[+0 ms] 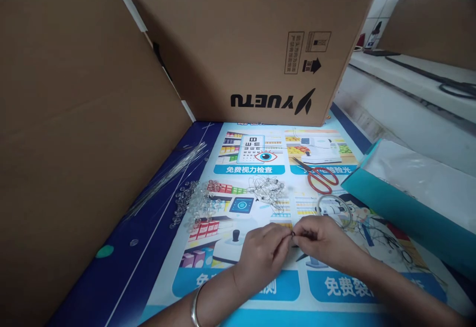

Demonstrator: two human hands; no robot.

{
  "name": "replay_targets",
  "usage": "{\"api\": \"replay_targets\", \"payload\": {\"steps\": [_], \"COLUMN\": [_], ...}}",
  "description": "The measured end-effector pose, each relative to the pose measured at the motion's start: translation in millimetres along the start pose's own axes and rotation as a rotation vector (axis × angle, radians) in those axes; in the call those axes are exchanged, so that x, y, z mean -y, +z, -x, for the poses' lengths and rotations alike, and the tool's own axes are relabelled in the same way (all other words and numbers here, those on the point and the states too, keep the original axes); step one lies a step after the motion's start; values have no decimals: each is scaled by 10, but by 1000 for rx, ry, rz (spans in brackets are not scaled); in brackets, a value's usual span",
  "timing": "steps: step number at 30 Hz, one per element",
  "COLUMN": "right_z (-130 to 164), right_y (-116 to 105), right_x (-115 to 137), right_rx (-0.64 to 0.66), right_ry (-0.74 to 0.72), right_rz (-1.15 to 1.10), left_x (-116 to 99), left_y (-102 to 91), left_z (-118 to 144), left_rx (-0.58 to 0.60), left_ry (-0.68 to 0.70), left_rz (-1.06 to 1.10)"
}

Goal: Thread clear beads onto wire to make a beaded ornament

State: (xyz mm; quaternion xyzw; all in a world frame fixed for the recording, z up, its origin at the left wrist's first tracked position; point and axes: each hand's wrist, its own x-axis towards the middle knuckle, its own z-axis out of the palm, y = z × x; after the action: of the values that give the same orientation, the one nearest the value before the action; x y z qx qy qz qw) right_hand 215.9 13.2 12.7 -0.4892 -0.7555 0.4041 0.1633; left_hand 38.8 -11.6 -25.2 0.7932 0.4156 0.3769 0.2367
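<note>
Head view: small dark bead [293,233] pinched between fingertips of both hands, low centre over printed table mat [260,287]. Left hand [262,257] w/ bangle and right hand [323,245] pressed together, fingers closed on bead and prob. a thin wire, too fine to tell. Judgement: keep pinch tight, wrists braced on table, work close to mat. Wire ring [334,208] just beyond right hand; red scissors [322,178] further out; clear beads [197,200] up-left of left hand; cardboard box [253,44] behind.
</note>
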Motion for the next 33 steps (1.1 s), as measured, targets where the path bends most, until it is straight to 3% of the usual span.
{"api": "replay_targets", "payload": {"steps": [8, 13, 17, 24, 28, 33], "right_z": [1, 0, -7, -3, 28, 57], "right_y": [25, 34, 48, 117, 128, 108], "right_x": [-36, -15, 23, 35, 23, 2], "right_rx": [-19, -13, -42, -32, 120, 410], "right_ry": [-29, -30, -33, 1, 41, 132], "right_rz": [135, 79, -151, -886, -1183, -1110], "left_x": [37, 29, -2, -100, -117, -99], "left_y": [13, 15, 10, -46, -115, -129], "left_z": [-6, -14, -30, -84, -101, -71], "left_rx": [54, 54, 26, -43, -116, -112], "left_ry": [18, -12, -102, -289, -323, -183], "left_rz": [-92, -115, -34, 155, 186, 149]}}
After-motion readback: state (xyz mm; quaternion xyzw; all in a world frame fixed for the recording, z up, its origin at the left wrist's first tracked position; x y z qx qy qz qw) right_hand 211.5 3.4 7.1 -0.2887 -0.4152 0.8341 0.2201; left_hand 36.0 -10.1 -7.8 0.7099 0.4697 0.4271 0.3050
